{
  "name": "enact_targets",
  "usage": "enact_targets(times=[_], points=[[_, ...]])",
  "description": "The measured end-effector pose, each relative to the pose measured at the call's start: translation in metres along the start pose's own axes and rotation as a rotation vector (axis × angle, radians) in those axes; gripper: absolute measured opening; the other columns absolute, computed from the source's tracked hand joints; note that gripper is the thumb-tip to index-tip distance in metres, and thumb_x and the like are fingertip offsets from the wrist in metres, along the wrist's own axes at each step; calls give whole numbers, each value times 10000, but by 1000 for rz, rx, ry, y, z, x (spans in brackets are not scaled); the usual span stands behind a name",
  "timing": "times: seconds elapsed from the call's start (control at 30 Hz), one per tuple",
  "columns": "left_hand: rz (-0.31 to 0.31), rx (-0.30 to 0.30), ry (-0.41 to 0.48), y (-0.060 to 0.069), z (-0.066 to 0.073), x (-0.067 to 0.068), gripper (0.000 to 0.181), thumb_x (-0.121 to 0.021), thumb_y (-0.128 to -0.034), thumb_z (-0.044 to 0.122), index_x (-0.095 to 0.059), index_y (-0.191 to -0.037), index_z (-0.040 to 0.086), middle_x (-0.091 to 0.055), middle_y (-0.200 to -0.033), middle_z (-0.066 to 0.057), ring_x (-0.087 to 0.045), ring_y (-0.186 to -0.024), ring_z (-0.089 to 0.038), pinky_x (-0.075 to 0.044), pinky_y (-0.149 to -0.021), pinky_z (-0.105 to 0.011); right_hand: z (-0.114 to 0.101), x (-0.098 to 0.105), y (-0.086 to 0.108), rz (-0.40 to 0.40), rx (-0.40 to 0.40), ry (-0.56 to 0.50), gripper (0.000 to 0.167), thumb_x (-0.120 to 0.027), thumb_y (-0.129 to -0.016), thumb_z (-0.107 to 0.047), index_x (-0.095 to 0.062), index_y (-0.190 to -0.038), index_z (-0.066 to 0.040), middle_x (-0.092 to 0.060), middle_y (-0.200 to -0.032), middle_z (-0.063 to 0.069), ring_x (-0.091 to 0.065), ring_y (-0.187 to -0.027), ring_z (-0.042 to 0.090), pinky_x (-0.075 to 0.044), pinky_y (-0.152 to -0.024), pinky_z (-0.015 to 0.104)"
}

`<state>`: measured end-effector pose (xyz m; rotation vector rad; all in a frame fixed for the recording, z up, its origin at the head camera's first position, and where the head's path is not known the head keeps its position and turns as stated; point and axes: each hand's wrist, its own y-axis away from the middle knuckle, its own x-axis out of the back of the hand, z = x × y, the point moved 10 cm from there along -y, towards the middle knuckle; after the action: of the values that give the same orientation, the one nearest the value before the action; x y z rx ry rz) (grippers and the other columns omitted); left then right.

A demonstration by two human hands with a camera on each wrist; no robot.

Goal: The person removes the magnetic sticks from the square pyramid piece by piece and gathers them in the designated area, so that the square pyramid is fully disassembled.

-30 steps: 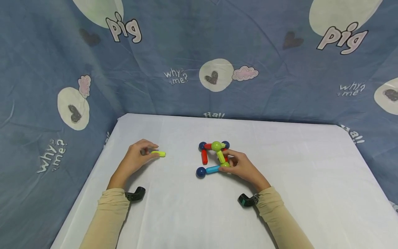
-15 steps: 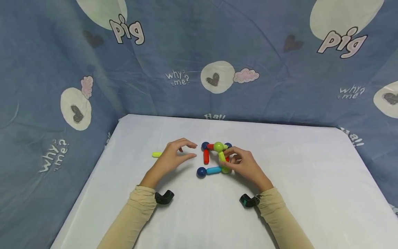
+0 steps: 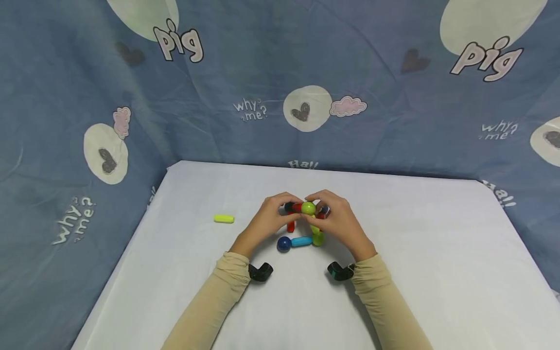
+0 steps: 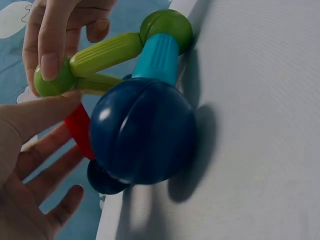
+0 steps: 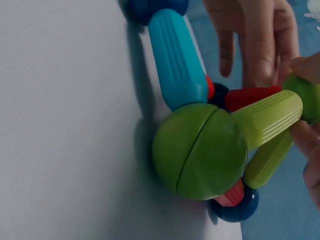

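- Left hand [image 3: 271,214] pinches the upper red rod [image 3: 296,207]!
- Right hand [image 3: 337,214] pinches the upper green ball [image 3: 308,208] — touching that rod.
- Blue rod [image 3: 301,241] low, at the table [image 3: 415,233].
- Yellow rod [image 3: 224,218] — well apart, left.

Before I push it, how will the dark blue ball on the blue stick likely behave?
Being round, the dark blue ball would probably tend to roll, though the blue stick joined to it likely limits that. Its glossy highlight suggests a smooth, slightly slippery surface. With no dents showing, it looks hard rather than soft.
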<state>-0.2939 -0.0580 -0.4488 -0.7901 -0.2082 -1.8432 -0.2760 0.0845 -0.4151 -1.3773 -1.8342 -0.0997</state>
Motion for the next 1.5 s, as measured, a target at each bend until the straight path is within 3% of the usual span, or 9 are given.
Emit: enact_targets(times=[0.2,0.4,0.57,0.8,0.97,1.07,1.17,1.3,1.5], points=[[34,-54,-13,0,8,-2,243,-786,-908,89,-751,-1149,96,-758,-1152,-42,-705,-1129,-213,-553,-1021,-406,-9,-4,1,-24,30,75,342,-861,-844,-152,-731,-1159,-130,-743,-1097,36,-688,-847,176,-592,-699,326],[39,-27,-57,2,9,-1,202,-763,-930,92,-756,-1128,128,-763,-1125,-12,-705,-1091,-178,-559,-1001,-386,-17,-1,3,-2,58,123,323,-867,-826,-156,-730,-1115,-115,-750,-1052,35,-695,-812,166,-559,-651,251],[33,-6,-67,4,8,4,187,-782,-918,128,-760,-1101,159,-756,-1088,17,-703,-1025,-148,-576,-957,-377,-16,6,4,37,52,119,324,-871,-817,-160,-717,-1096,-100,-747,-1032,51,-718,-804,192,-546,-597,244],[-21,-51,-29,5,12,0,228,-787,-920,124,-722,-1139,137,-702,-1137,-11,-687,-1037,-159,-587,-932,-363,-11,5,4,34,48,94,363,-877,-819,-174,-708,-1128,-86,-740,-1064,68,-724,-803,168,-576,-640,309],[11,-63,-45,7,21,5,122,-761,-895,156,-706,-997,117,-609,-1135,-6,-623,-1051,-202,-556,-916,-362,-12,4,3,16,45,79,390,-871,-833,-178,-720,-1180,-85,-736,-1093,69,-709,-817,164,-593,-643,320],[23,-20,-66,9,26,7,135,-780,-856,192,-707,-906,91,-607,-1000,-12,-611,-909,-227,-523,-792,-337,-13,4,3,7,36,75,366,-870,-839,-187,-732,-1166,-96,-736,-1088,57,-701,-826,160,-563,-607,252],[-46,44,-78,11,28,0,180,-812,-856,234,-722,-902,86,-666,-846,19,-620,-738,-180,-500,-682,-289,-13,4,3,3,35,68,361,-869,-841,-183,-738,-1162,-86,-741,-1092,62,-701,-836,168,-541,-582,221],[-120,124,-73,12,24,-13,190,-827,-874,286,-775,-948,118,-758,-806,37,-651,-705,-70,-522,-677,-254,-11,5,4,-4,26,54,376,-874,-837,-181,-743,-1175,-82,-754,-1109,72,-715,-848,175,-550,-585,220],[-66,209,17,12,16,-18,108,-806,-895,221,-805,-894,112,-790,-816,-7,-692,-745,-56,-540,-717,-241,-12,4,4,-4,16,49,374,-880,-828,-171,-754,-1169,-81,-774,-1094,76,-740,-832,174,-573,-606,222]])
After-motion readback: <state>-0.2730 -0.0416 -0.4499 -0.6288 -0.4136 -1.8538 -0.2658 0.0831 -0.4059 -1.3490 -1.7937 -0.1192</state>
